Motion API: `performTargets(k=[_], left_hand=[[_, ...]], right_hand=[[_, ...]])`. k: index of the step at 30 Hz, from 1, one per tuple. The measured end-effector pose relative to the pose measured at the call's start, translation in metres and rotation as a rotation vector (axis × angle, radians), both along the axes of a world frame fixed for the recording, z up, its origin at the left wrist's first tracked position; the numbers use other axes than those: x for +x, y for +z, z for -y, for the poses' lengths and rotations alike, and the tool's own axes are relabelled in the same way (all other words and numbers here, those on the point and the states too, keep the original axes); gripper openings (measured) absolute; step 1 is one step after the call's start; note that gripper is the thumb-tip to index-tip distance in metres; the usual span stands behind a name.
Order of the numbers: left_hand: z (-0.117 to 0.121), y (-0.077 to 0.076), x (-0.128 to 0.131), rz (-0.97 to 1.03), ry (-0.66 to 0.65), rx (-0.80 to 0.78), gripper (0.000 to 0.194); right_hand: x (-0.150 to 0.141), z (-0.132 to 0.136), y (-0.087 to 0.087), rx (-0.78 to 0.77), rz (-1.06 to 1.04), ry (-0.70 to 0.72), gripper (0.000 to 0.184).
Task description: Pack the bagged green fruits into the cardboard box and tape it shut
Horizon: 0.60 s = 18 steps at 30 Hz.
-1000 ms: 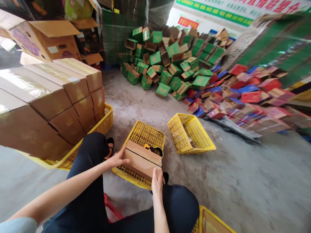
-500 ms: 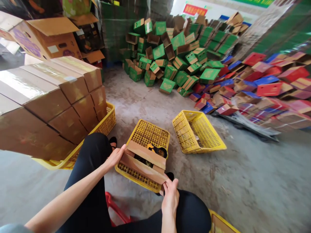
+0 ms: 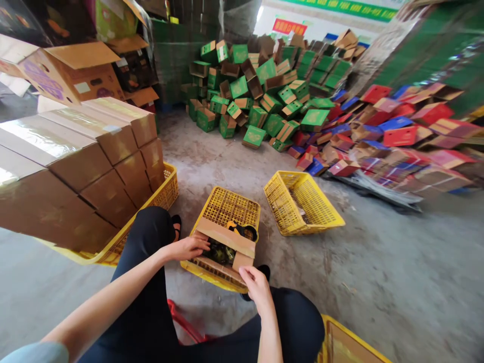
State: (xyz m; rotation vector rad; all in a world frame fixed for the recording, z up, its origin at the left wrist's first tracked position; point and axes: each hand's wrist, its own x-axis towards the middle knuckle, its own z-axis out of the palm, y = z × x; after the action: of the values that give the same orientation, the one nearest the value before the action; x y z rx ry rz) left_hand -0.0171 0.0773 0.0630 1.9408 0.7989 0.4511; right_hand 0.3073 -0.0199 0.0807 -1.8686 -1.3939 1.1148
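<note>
A small cardboard box rests on a yellow plastic crate between my knees. Its far flap and right end flap are raised, and dark green items, too small to name, show inside. My left hand reaches over the left end of the opening, fingers stretched out. At the near right corner, my right hand grips the box edge with bent fingers; its fingertips are partly hidden. Behind the far flap lies a yellow and black tape dispenser on the crate.
Taped cartons fill a large yellow basket on my left. Another yellow basket stands tilted at right. Green boxes and red and blue boxes lie heaped beyond. A red stool shows beneath me.
The near flap has gone from upright to folded down, exposing more of the contents. My left hand has moved from the box's left corner to over its opening. The view has shifted slightly right.
</note>
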Motion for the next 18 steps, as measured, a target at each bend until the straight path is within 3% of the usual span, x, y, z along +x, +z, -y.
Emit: performTargets(k=[4,8,13,18], left_hand=[[0.000,-0.010,0.004,-0.281,-0.244,0.277,0.039],[-0.001,-0.016,0.023,-0.423,-0.285,0.488,0.033],[0.003,-0.022,0.047,-0.524,-0.146,0.670,0.022],[0.014,-0.027,0.050,-0.497,0.005,0.793,0.021]], right_hand=[[-0.005,-0.006,-0.008,0.065,0.165,0.240,0.035],[-0.021,-0.013,-0.002,0.099,0.560,0.499,0.044],[-0.038,-0.023,0.006,0.162,0.826,0.686,0.053],[-0.034,-0.022,-0.009,0.351,0.816,0.602,0.044]])
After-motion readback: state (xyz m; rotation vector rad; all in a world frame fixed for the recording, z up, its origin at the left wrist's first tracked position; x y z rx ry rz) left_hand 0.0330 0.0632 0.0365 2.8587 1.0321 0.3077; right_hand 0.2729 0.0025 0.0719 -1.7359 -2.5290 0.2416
